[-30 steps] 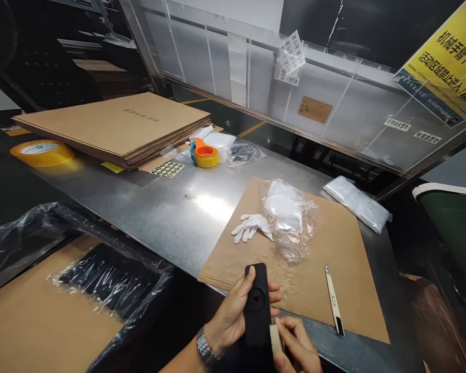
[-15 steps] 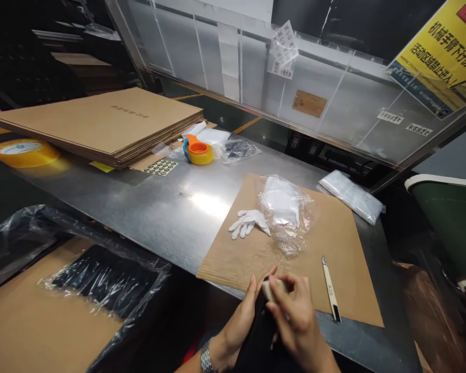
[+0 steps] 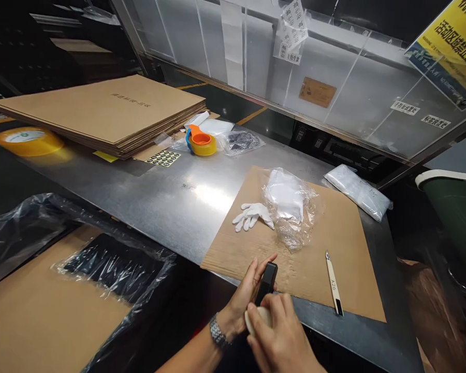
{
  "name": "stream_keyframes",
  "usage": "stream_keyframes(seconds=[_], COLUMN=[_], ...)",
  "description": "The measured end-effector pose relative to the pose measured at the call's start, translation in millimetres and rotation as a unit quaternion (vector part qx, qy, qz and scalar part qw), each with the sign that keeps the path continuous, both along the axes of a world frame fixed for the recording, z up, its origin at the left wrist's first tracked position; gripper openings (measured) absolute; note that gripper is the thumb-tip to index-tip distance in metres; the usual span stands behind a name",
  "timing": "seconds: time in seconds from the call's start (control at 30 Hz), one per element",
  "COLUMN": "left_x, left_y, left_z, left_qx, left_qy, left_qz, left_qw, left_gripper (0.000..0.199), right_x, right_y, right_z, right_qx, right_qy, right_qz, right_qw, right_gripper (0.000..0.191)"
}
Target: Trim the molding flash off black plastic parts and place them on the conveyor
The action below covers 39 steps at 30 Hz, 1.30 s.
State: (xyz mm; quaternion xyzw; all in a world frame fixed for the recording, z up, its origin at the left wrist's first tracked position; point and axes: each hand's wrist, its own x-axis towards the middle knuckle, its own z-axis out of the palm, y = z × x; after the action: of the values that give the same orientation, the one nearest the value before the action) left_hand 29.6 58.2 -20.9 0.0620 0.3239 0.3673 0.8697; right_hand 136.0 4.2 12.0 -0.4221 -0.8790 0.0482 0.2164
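Note:
My left hand (image 3: 241, 296), below a metal-banded watch, is wrapped round a long black bar-shaped piece (image 3: 267, 282). The bar's rounded end points up and away, and its lower part is hidden. My right hand (image 3: 281, 334) pinches a beige, rounded pad (image 3: 258, 320) against the near part of the black piece. Beyond my hands, a sheet of cardboard (image 3: 345, 274) lies on the metal table (image 3: 171, 207). On it are a white glove (image 3: 253, 215), a clear bag of white cloth (image 3: 285, 199) and a pale craft knife (image 3: 334, 284) marked A26.
Stacked flat cardboard (image 3: 97, 109) fills the table's far left, beside a roll of yellow tape (image 3: 29, 141) and an orange tape dispenser (image 3: 201, 141). A clear plastic packet (image 3: 359, 192) lies at the right. Left below, black wrapped items (image 3: 114, 264) rest in a lined carton.
My right hand and the pad have slid down toward me along the black piece, exposing its far end. My view has tilted slightly downward.

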Motion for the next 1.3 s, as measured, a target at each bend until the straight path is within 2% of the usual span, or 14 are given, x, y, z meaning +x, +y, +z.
stream_keyframes(seconds=[0.17,0.3,0.37,0.47,0.57,0.67,0.77,0.87,0.97,1.03,1.13,1.3], left_x=[2.3,3.1,4.1,6.4,5.4,-0.7,-6.0,-5.1,-1.5,-0.5,-0.8,-2.8], left_y=[3.0,6.4,9.2,11.8,11.6,12.1,13.2,10.1,2.4,-2.8,-7.7,-9.5], left_z=[4.3,12.5,12.5,9.0,6.1,6.9,11.2,18.3,23.8,23.5,17.2,11.3], left_qx=[-0.055,-0.087,-0.108,-0.151,-0.176,-0.180,-0.149,-0.076,0.039,0.083,0.047,0.006], left_qy=[-0.096,-0.187,-0.195,-0.177,-0.168,-0.166,-0.146,-0.049,0.055,0.099,0.154,0.167], left_qz=[0.015,0.040,0.068,0.106,0.109,0.113,0.134,0.130,0.115,0.093,0.067,0.105], left_qw=[0.994,0.978,0.973,0.967,0.964,0.963,0.969,0.987,0.991,0.987,0.985,0.980], left_gripper=[0.059,0.045,0.039,0.033,0.032,0.035,0.033,0.024,0.034,0.039,0.029,0.030], right_x=[11.0,25.4,25.9,20.7,22.2,38.3,60.6,78.2,88.8,92.7,96.2,117.4], right_y=[-7.4,-4.9,-5.1,-6.6,-8.3,-7.5,2.6,24.6,50.4,63.6,72.4,62.9], right_z=[-8.2,-8.4,-10.1,-13.2,-17.6,-27.8,-46.8,-71.2,-92.4,-101.5,-106.2,-100.8], right_qx=[-0.038,-0.047,-0.042,-0.025,0.020,0.046,0.037,0.030,0.035,0.039,0.046,0.051], right_qy=[0.095,0.142,0.157,0.165,0.147,0.126,0.126,0.097,0.064,0.055,0.040,0.014], right_qz=[0.013,-0.035,-0.046,-0.003,0.030,0.029,-0.044,-0.150,-0.228,-0.255,-0.288,-0.362], right_qw=[0.995,0.988,0.986,0.986,0.988,0.991,0.990,0.983,0.971,0.965,0.956,0.931], right_gripper=[0.041,0.050,0.051,0.052,0.053,0.056,0.055,0.043,0.032,0.031,0.038,0.045])
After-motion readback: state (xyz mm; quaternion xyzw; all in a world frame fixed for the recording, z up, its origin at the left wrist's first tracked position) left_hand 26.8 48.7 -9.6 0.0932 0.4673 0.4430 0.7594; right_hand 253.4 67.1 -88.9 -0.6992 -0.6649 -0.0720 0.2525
